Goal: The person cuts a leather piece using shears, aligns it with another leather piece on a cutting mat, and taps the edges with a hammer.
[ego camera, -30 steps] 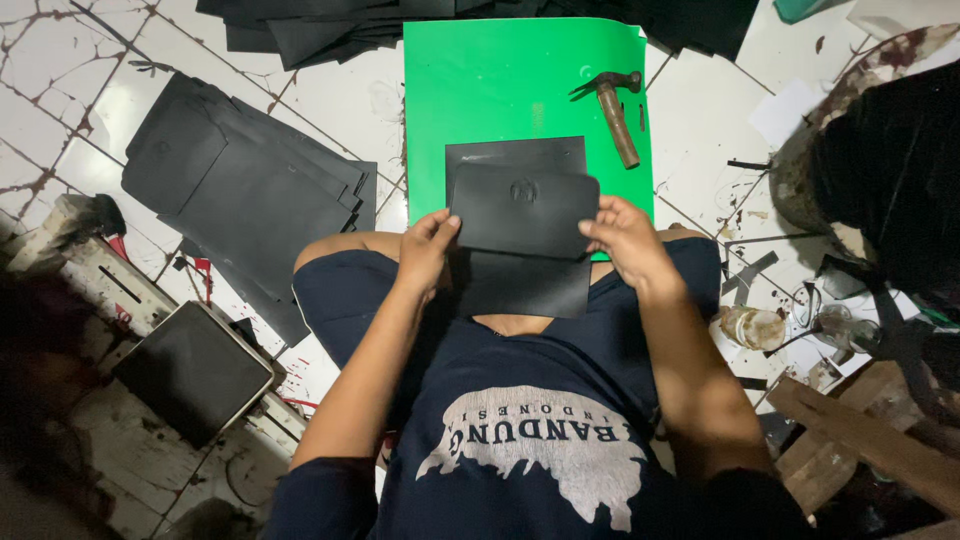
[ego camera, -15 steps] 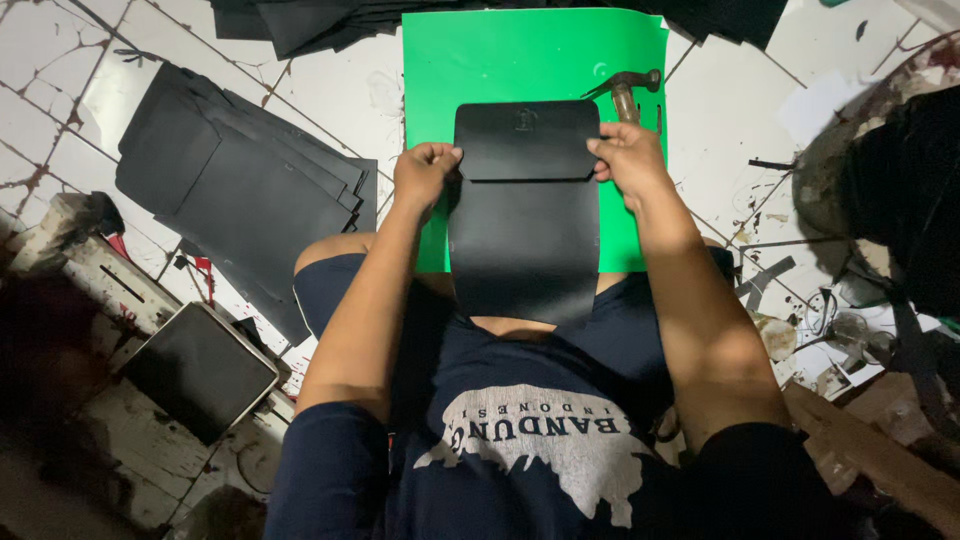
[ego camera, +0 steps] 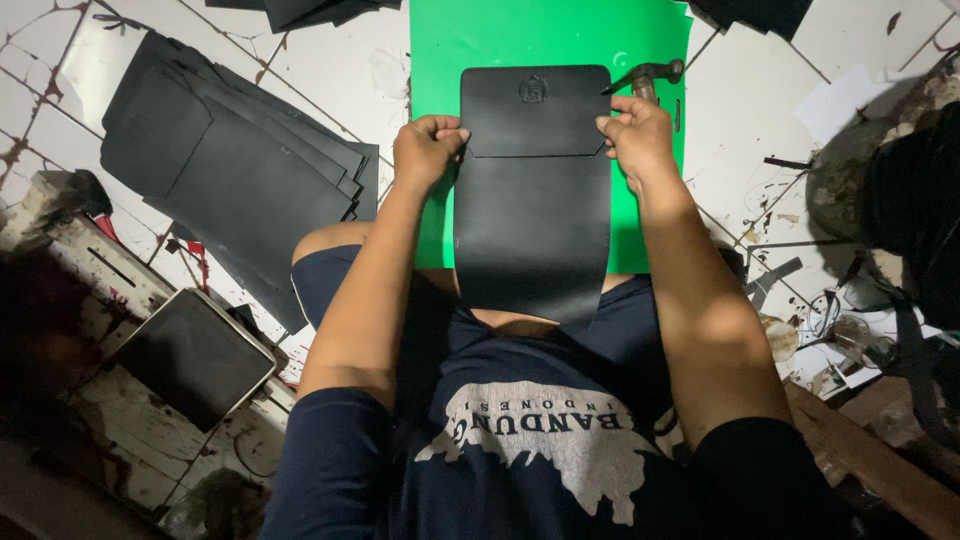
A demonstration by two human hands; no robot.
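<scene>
Left hand (ego camera: 428,148) clenched on the left edge of the black leather piece (ego camera: 533,200), fingers curled over the edge just below the flap line. Right hand (ego camera: 637,135) likewise gripping the right edge at the same height. Piece held up flat over the lap, lower end reaching the person's shorts; upper part overlaps the green cutting mat (ego camera: 545,35) on the tiled floor (ego camera: 740,120). A folded-down flap with rounded corners covers the top of the piece; small embossed mark at the flap's 12 o'clock.

Hammer (ego camera: 648,76) lies on the mat at 1 o'clock from the piece, head just beside the right hand. Stack of black leather sheets (ego camera: 225,165) on the floor at 9 o'clock, well apart from the left hand. Dark flat pad (ego camera: 192,355) at 8 o'clock, on a stained wooden surface.
</scene>
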